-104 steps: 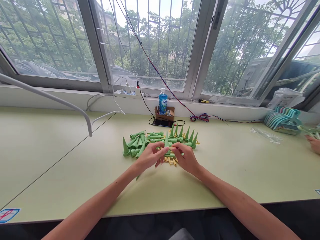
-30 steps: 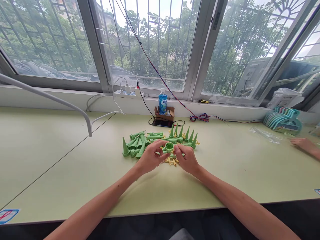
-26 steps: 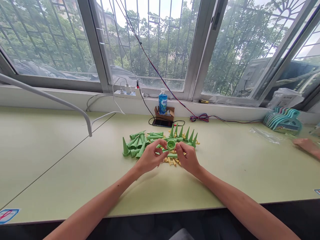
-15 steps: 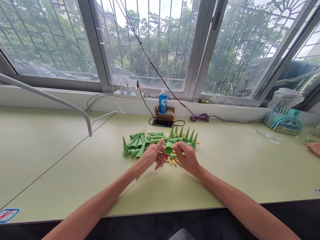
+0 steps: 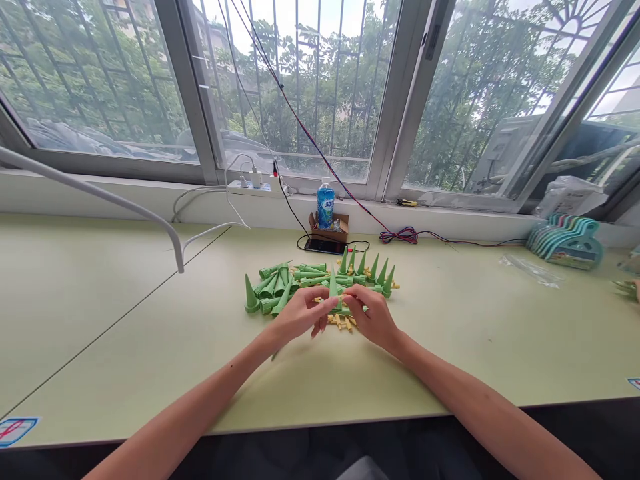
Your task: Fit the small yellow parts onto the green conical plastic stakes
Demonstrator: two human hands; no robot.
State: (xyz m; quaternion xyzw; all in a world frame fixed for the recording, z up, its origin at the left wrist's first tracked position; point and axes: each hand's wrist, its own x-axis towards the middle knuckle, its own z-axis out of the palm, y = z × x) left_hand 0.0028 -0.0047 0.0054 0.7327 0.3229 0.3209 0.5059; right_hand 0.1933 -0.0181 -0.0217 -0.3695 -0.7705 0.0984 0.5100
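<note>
My left hand (image 5: 302,312) grips a green plastic cone spike (image 5: 333,285) near its base, and the spike's tip points up. My right hand (image 5: 371,313) is closed at the spike's right side, its fingertips pinching a small yellow plastic piece (image 5: 342,297) against it. How far that piece goes into the spike is hidden by the fingers. Behind and left of my hands lies a heap of green spikes (image 5: 273,287). On the right, several spikes (image 5: 383,273) stand upright in a row. Loose yellow pieces (image 5: 344,323) lie just below my hands.
Behind the heap, a phone (image 5: 325,247) lies before a small cardboard box (image 5: 341,233) and a blue bottle (image 5: 325,207). A white curved arm (image 5: 145,212) reaches in from the left. Teal hangers (image 5: 567,241) stand at the right, near another person's hand (image 5: 637,291).
The spike in my left hand has turned from open end facing me to tip up. My right fingers now hold the yellow piece at its side. The other person's hand has shifted.
</note>
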